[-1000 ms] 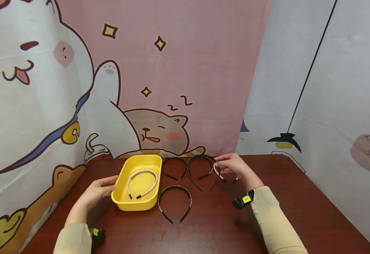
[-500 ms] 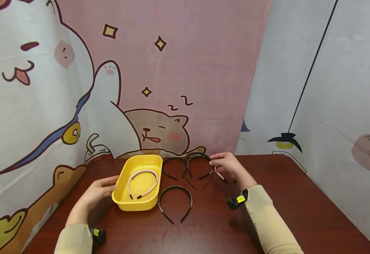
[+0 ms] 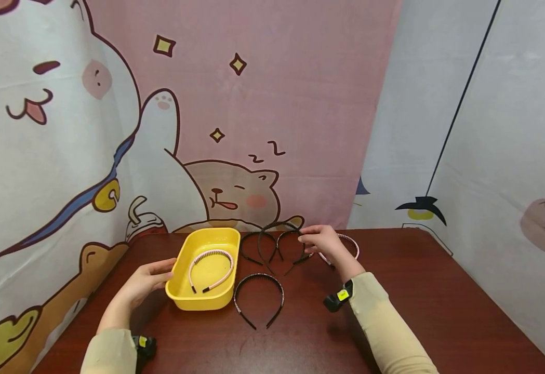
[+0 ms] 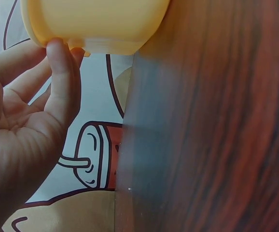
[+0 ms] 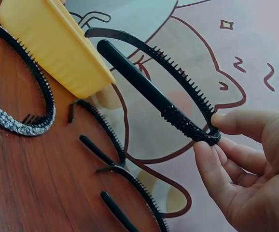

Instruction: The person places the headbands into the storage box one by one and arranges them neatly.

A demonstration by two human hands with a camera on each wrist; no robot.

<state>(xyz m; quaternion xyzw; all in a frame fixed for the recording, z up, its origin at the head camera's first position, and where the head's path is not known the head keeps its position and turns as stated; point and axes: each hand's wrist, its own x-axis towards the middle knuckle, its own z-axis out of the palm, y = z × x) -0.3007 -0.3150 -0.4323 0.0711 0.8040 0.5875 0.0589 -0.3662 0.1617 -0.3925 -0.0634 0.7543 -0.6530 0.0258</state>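
My right hand [image 3: 323, 241] pinches a black headband [image 5: 178, 118] at its bend between thumb and fingertips. In the right wrist view that headband has small inner teeth and a sparkly black stretch, and it hangs above other headbands. My left hand [image 3: 142, 283] grips the left rim of a yellow plastic tub [image 3: 202, 303], thumb and fingers meeting its edge in the left wrist view. Inside the tub lies a pink headband [image 3: 212, 252]. A second pink headband [image 3: 358, 248] is on the table behind my right wrist, partly hidden by it.
A black headband with silver glitter [image 5: 22, 128] lies in front, right of the tub. Two more black headbands, one [image 5: 108, 126] beside the other [image 5: 142, 191], lie at the back of the brown table [image 3: 263, 353]. A printed cloth [image 3: 300, 104] hangs behind the table.
My right hand has moved left with the black headband, from over the second pink headband toward the tub, uncovering more of that pink one. My left hand and the tub keep their place.
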